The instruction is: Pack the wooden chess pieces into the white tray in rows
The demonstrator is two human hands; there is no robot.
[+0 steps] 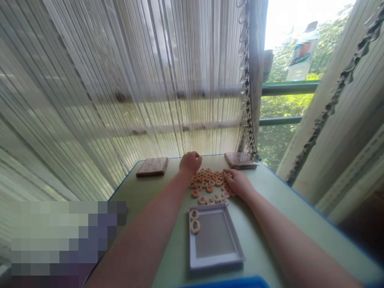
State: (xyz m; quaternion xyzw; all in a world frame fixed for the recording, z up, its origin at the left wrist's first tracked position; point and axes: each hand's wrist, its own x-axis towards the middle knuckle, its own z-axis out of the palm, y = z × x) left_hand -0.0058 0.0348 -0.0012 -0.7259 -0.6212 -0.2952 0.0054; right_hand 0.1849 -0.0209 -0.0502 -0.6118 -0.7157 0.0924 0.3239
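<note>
Several round wooden pieces with red or black characters (205,184) lie in a loose cluster on the pale green table (135,208). My left hand (191,163) is raised at the cluster's far left edge, fingers curled together; whatever they may hold is too small to tell. At the cluster's right side, my right hand (235,181) reaches in with its fingers spread low beside the pieces. Nearer to me sits a shallow white tray (216,262). Two black-marked pieces (195,227) rest in its far left corner, one in front of the other.
A flat wooden-coloured box (152,166) lies at the far left of the table, another box (241,160) at the far right. A blue object (234,282) shows at the near edge. String curtains hang behind; a plastic bottle (303,56) and a can (268,65) stand on the green rail.
</note>
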